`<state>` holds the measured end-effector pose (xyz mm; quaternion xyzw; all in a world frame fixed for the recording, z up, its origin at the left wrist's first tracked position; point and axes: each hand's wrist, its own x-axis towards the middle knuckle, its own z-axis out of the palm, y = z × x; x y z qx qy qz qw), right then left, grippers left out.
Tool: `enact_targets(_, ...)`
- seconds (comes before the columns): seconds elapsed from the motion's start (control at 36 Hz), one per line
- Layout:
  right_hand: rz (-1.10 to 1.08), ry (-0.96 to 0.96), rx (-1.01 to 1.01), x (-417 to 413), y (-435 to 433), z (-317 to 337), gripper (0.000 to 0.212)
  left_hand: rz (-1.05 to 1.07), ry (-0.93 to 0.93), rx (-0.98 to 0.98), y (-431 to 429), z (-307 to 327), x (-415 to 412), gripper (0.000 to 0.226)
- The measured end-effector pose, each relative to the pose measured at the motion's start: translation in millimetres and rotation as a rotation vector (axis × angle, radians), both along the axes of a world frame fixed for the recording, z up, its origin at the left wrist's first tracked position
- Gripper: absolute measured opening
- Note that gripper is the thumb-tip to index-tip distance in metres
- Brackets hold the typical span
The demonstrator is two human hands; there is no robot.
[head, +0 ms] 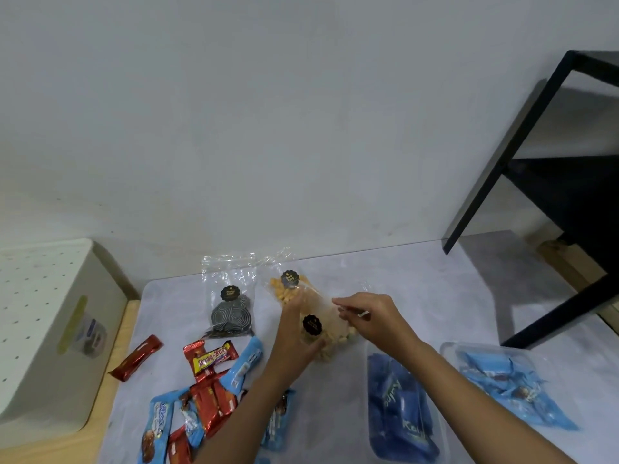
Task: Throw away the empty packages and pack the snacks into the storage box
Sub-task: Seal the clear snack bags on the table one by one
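Note:
My left hand [296, 333] grips a clear bag of pale nuts [326, 324] with a black round label, lifted just above the table. My right hand [371, 316] pinches the bag's upper right edge. Behind them lies a second clear bag of orange snacks [284, 291], partly hidden by my left hand. A clear bag holding black-and-white swirl cookies [231, 313] lies to the left. A clear storage box [402, 410] at front right holds dark blue packs. Its clear lid or a second tray [509, 386] carries light blue packs.
Red, yellow and light blue snack wrappers [207, 386] are heaped at front left, one red bar [137, 358] apart from them. A white perforated bin [43, 329] stands left of the grey table [435, 296]. A black shelf frame [536, 182] stands on the table's right.

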<state>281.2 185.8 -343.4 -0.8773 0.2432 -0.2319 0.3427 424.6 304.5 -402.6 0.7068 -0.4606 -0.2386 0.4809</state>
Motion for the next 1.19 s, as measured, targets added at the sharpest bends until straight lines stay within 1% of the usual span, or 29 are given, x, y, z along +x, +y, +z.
enact_targets(0.06,0.018,-0.057,-0.023,0.9,-4.6,-0.2,0.022,0.036,-0.068,-0.017,-5.4,-0.5,-1.1,0.089)
enact_targets(0.14,0.009,-0.135,-0.029,3.5,-15.2,8.1,0.019,0.113,-0.104,-0.064,-17.1,5.9,-4.9,0.088)
enact_targets(0.22,-0.006,-0.244,-0.073,5.5,-35.5,25.4,0.017,0.171,-0.148,-0.117,-33.3,23.7,-9.5,0.095)
enact_targets(0.31,-0.040,-0.340,-0.116,3.5,-64.2,40.7,0.015,0.201,-0.255,-0.149,-60.7,41.5,-12.5,0.097)
enact_targets(0.39,-0.160,-0.387,-0.028,-1.2,-97.1,46.8,0.015,0.212,-0.332,-0.155,-96.9,49.1,-19.1,0.098)
enact_targets(0.44,-0.224,-0.388,0.005,-4.7,-121.0,43.7,0.015,0.186,-0.317,-0.130,-120.1,47.8,-25.1,0.101)
enact_targets(0.53,-0.248,-0.376,-0.047,-9.9,-156.7,30.7,0.014,0.138,-0.262,-0.088,-150.2,33.2,-32.9,0.103)
enact_targets(0.58,-0.250,-0.354,-0.075,-12.2,-175.5,19.0,0.014,0.144,-0.251,-0.071,-168.7,20.6,-37.4,0.102)
enact_targets(0.67,-0.281,-0.317,-0.025,-13.5,-196.4,2.8,0.014,0.181,-0.235,-0.048,-192.1,6.1,-43.3,0.099)
enact_targets(0.78,-0.318,-0.327,0.068,-9.8,-219.5,-16.2,0.015,0.175,-0.236,-0.042,-215.2,-7.4,-44.2,0.098)
enact_targets(0.86,-0.379,-0.337,0.121,-6.6,-228.6,-26.4,0.014,0.134,-0.235,0.003,-225.1,-15.2,-40.3,0.102)
enact_targets(0.97,-0.387,-0.324,0.121,-1.7,-230.7,-38.3,0.014,0.112,-0.280,0.012,-226.8,-23.0,-36.0,0.109)
enact_targets(1.06,-0.405,-0.349,0.126,3.3,-231.0,-39.6,0.015,0.099,-0.314,0.013,-224.9,-26.3,-32.7,0.107)
enact_targets(1.11,-0.424,-0.363,0.135,4.1,-230.7,-38.5,0.016,0.116,-0.289,0.034,-222.3,-24.1,-31.0,0.106)
enact_targets(1.19,-0.442,-0.375,0.137,-2.7,-227.5,-36.6,0.020,0.175,-0.258,0.038,-212.3,-21.3,-28.0,0.091)
